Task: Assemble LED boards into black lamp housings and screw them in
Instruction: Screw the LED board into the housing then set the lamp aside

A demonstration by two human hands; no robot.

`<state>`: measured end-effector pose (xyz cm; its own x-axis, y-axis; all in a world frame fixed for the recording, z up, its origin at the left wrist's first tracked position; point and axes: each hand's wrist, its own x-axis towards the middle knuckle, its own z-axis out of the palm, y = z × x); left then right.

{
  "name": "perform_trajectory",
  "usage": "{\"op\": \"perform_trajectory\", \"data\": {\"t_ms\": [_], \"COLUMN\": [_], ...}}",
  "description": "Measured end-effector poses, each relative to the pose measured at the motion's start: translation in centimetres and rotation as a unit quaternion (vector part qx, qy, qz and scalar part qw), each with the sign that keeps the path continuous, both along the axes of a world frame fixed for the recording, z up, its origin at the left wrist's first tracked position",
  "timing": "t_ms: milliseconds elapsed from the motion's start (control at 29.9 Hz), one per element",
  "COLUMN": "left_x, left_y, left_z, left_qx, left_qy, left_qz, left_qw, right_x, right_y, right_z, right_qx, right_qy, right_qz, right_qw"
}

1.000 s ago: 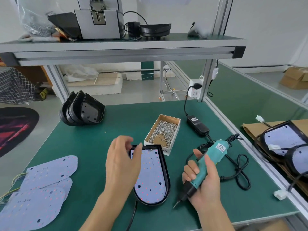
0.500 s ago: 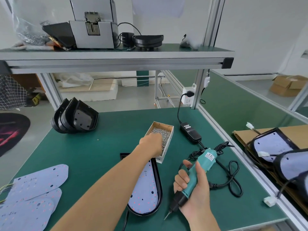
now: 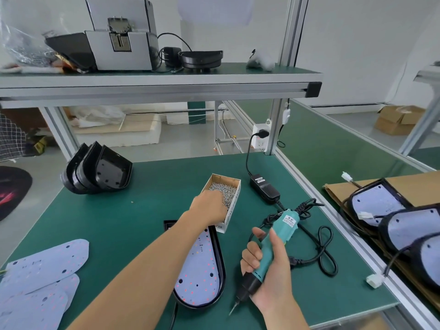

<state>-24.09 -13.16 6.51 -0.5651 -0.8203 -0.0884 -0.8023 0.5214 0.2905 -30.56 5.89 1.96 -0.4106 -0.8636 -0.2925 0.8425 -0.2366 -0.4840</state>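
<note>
Left hand: reaches into the screw box, knuckles up and fingers down among the screws; we cannot tell whether it has pinched one.
Right hand: grasps the driver round its teal barrel, the bit pointing down near the desk, just right of the housing.
Housing: a black shell lying flat on the green desk between our two arms, its far end almost touching the box.
Board: a pale sheet dotted with LEDs, seated inside the housing; our left forearm hides part of it.
Handling: we judge the board thin, light and easily bent, best held by its edges, away from the LEDs. The housing looks stiff and glossy, so it could slide under the driver unless steadied at its rim. The screws are tiny and easy to drop.
Cord: loops loosely on the desk right of the driver and could snag it.
Spare boards: stacked at the near left edge.
Empty housings: nested at the far left.
Open room: bare desk lies left of the housing; the right edge, a metal rail, is close.
</note>
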Motion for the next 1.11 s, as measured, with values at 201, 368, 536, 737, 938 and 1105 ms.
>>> {"op": "perform_trajectory", "data": {"t_ms": [201, 368, 536, 737, 938, 1105], "left_x": [2.7, 8.8, 13.7, 14.8, 15.4, 15.2], "left_y": [2.4, 9.7, 16.3, 19.3, 20.9, 21.9], "left_z": [2.5, 3.2, 1.9, 0.5, 0.2, 0.1], "left_qx": [-0.061, -0.008, 0.110, 0.194, 0.212, 0.220], "left_qy": [0.255, 0.426, 0.527, 0.600, 0.603, 0.599], "left_qz": [0.015, 0.018, 0.074, 0.130, 0.117, 0.112], "left_qw": [0.965, 0.905, 0.839, 0.765, 0.760, 0.762], "right_x": [0.0, 0.3, 0.8, 2.0, 2.8, 3.8], "right_y": [0.0, 0.6, 1.4, 1.8, 2.0, 2.2], "right_z": [-0.1, 0.5, 3.0, 6.4, 8.3, 8.4], "right_qx": [-0.010, -0.034, -0.049, -0.117, -0.166, -0.159], "right_qy": [-0.005, 0.001, 0.034, 0.029, 0.003, 0.009], "right_qz": [-0.009, -0.041, -0.072, -0.022, -0.081, -0.096], "right_qw": [1.000, 0.999, 0.996, 0.992, 0.983, 0.983]}}
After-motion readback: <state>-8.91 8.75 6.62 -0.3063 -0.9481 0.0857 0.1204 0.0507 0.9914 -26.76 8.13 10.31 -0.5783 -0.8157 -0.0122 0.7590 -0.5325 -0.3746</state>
